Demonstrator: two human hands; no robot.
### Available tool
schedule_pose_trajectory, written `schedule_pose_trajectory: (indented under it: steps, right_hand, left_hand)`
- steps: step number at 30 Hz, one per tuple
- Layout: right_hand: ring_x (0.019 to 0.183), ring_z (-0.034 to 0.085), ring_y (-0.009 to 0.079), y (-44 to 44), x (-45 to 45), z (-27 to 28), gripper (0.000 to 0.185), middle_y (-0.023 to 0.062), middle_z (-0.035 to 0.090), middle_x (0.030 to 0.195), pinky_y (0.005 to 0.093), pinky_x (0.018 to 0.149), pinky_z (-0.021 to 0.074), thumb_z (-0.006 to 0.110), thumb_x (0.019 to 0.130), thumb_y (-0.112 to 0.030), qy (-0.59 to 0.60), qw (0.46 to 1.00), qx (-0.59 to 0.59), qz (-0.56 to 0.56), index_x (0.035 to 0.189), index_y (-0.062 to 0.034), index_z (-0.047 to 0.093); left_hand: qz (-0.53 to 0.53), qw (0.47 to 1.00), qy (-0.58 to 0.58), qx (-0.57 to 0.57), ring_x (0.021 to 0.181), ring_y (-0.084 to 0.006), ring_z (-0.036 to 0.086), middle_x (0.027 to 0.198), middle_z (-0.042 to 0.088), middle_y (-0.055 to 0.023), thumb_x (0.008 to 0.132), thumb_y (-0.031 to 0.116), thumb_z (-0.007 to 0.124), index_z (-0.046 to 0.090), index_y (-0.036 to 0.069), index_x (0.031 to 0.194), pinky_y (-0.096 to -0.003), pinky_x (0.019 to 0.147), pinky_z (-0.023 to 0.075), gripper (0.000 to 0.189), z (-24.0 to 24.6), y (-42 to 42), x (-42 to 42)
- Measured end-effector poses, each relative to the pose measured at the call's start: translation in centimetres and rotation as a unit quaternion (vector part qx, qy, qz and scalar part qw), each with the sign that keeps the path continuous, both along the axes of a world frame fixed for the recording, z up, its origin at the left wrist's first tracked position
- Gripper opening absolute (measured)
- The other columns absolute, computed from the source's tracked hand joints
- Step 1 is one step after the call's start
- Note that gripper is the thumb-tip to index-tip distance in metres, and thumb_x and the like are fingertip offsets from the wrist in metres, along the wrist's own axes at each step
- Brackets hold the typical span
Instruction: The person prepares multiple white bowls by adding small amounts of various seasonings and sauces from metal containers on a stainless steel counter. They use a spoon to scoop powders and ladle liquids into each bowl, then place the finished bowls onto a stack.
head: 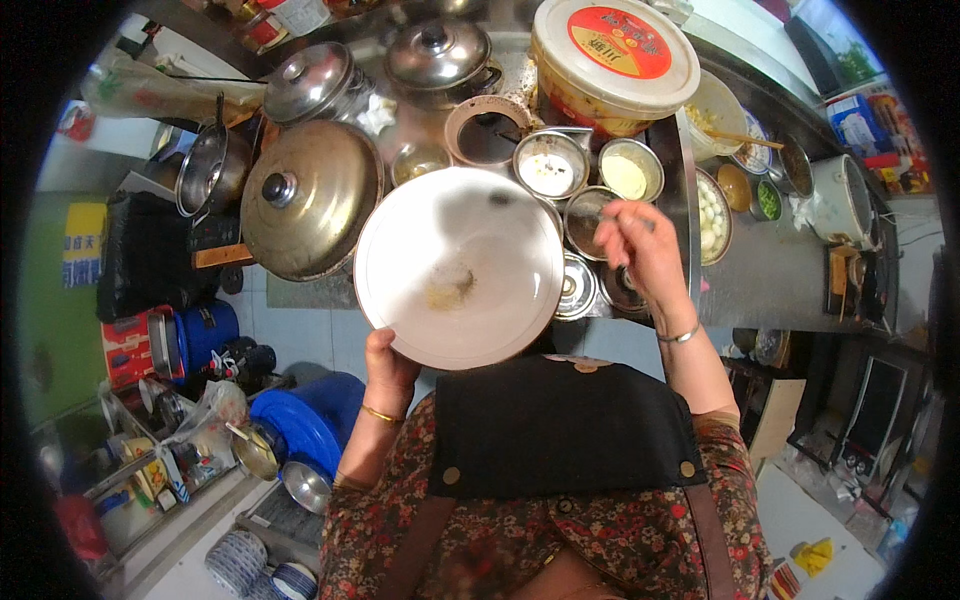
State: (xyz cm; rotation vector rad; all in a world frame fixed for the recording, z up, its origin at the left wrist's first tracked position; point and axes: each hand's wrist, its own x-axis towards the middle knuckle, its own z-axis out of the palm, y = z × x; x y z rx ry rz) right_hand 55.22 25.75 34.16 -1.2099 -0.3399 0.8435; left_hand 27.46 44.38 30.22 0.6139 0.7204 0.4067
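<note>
A large white bowl [405, 247] is tilted in front of me, its rim gripped from the lower left by my left hand [391, 371]. Small heaps of tan and dark seasoning [450, 292] lie on its bottom. My right hand [649, 251] hovers at the right over a small metal bowl [583, 221], fingers curled and blurred; a small greyish shape shows at them, but I cannot tell whether they hold it. Behind that bowl stand a metal bowl of white powder [546, 174] and a metal bowl of pale yellow powder [624, 178].
Left of the white bowl is a large domed pot lid [322, 217]; lidded pots [437, 56] stand behind. A big lidded plastic tub [611, 97] is at the back. Round metal lids [574, 289] sit near the counter's front edge. Rightward are a bowl of white pieces [711, 217] and chopped greens [769, 201].
</note>
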Motion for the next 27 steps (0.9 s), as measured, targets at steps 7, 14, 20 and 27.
schedule_pose_trajectory:
  steps: [7, 14, 20, 27]
  right_hand:
    - [0.055, 0.052, 0.0087, 3.0, 3.7, -5.8, 0.026, 0.0081, 0.06, 0.075, 0.0197, 0.049, 0.0409, 0.043, 0.09, -0.018, -0.085, 0.989, -0.116, 0.026, 0.101, 0.0035, 0.052]
    - [0.052, 0.052, 0.0118, 6.3, 8.0, -6.2, 0.014, 0.0092, 0.058, 0.069, 0.0212, 0.046, 0.0409, 0.049, 0.085, -0.013, -0.076, 0.982, -0.106, -0.136, 0.084, -0.0002, 0.055]
    - [0.047, 0.048, 0.012, 11.3, 12.6, -10.5, 0.008, 0.0107, 0.056, 0.066, 0.0197, 0.035, 0.0339, 0.05, 0.085, -0.009, 0.269, 0.947, -0.044, -0.171, 0.089, -0.0027, 0.048]
    - [0.046, 0.05, 0.0102, 14.0, 9.1, -9.5, 0.012, 0.0072, 0.057, 0.062, 0.0221, 0.038, 0.0363, 0.055, 0.081, -0.011, -0.042, 0.983, -0.108, -0.139, 0.081, 0.0009, 0.054]
  left_hand:
    - [-0.016, 0.997, 0.038, 0.069, 0.109, -0.0298, 0.044, 0.122, 0.042, -0.0174, 0.063, 0.048, 0.054, 0.032, 0.0, 0.127, -0.0387, 0.09, 0.0386, 0.083, 0.3, -0.4, -0.3]
    - [-0.024, 0.996, 0.052, 0.07, 0.113, -0.0289, 0.042, 0.126, 0.039, -0.0164, 0.064, 0.053, 0.052, 0.03, 0.001, 0.129, -0.0394, 0.091, 0.0372, 0.085, 0.6, -0.8, -1.2]
    - [-0.019, 0.998, 0.034, 0.05, 0.113, -0.0289, 0.041, 0.126, 0.039, -0.0159, 0.065, 0.051, 0.053, 0.03, 0.001, 0.128, -0.0396, 0.093, 0.0354, 0.084, -0.4, -1.0, -1.6]
    - [0.036, 0.998, -0.003, -0.043, 0.111, -0.0289, 0.043, 0.122, 0.044, -0.014, 0.061, 0.034, 0.059, 0.035, 0.001, 0.125, -0.0397, 0.095, 0.0343, 0.077, -0.6, -1.0, -1.9]
